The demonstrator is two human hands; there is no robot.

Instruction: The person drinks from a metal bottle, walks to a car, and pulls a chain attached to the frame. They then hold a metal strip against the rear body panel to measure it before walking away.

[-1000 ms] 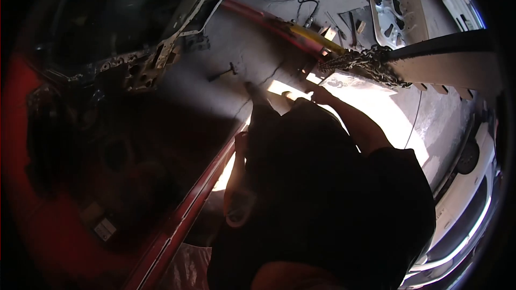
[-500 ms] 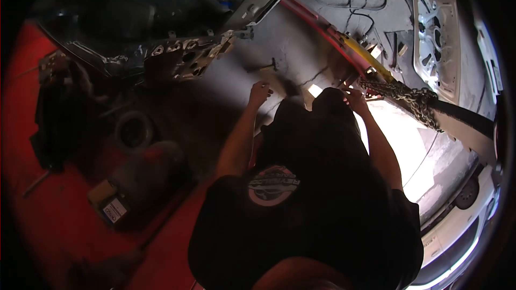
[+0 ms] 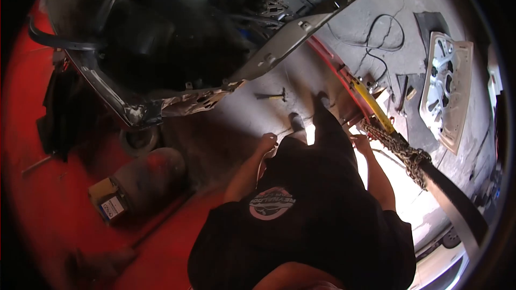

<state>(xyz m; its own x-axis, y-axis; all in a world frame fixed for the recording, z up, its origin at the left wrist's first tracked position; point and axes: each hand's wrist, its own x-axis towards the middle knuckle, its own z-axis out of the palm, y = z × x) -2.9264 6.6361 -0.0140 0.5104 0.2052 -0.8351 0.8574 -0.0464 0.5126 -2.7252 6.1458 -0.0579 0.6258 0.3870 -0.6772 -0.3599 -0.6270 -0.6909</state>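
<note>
My left hand (image 3: 267, 142) hangs beside my left thigh with its fingers curled in. Whatever it may hold is too dark and small to make out. At my right thigh is my right hand (image 3: 360, 143), fingers bent together, their contents hidden. It is near a chain (image 3: 413, 160) wrapped round a long beam (image 3: 449, 193), but I see no contact. On the floor ahead of my feet lies a hammer (image 3: 276, 96). A stripped car body (image 3: 185, 83) with a bare, torn metal edge stands ahead to the left.
A red and yellow bar (image 3: 372, 104) runs from the car body to the chain. A car panel (image 3: 446, 91) and a looped cable (image 3: 384, 32) lie on the right floor. At left are a tank (image 3: 158, 174), a cardboard box (image 3: 109, 200) and a wheel (image 3: 140, 139).
My view has shifted, and the car body, bar and chain appear lower and more fully. My hands also sit lower, still beside my thighs, while my feet and the hammer show more clearly.
</note>
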